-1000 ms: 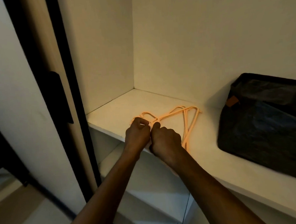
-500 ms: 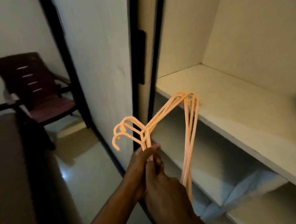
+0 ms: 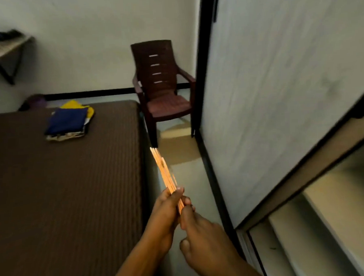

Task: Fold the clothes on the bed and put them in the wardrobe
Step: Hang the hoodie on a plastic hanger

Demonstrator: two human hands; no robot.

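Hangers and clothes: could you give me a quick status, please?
Both hands, left hand and right hand, gripping hangers. Folded clothes on bed. Nothing in the way.

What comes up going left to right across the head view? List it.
Wall shelf → folded clothes on the bed → orange hangers held by left hand and right hand → wardrobe door.

A narrow strip of bare floor (image 3: 184,156) runs between the brown bed (image 3: 64,196) on the left and the wardrobe door (image 3: 270,101) on the right; a dark chair (image 3: 161,86) blocks its far end
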